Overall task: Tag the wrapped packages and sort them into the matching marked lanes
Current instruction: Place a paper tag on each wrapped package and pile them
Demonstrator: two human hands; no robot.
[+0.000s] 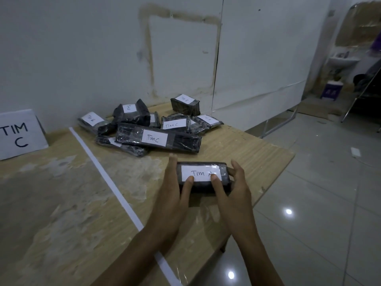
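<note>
Makeshift parcel-sorting back room. Worn plywood table (61,203) split into lanes by a white tape strip (110,182); handwritten paper sign (19,134) reading "TIM C" at far left. Pile of black wrapped packages (157,139) with handwritten labels. Stained white wall panels (82,48), glossy tiled floor (319,203), washbasin (342,61) far right.

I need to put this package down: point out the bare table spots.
Bare: the table left of the white tape line, before the TIM C sign; a strip between tape and left hand. Crowded: the package pile at the far edge.
</note>
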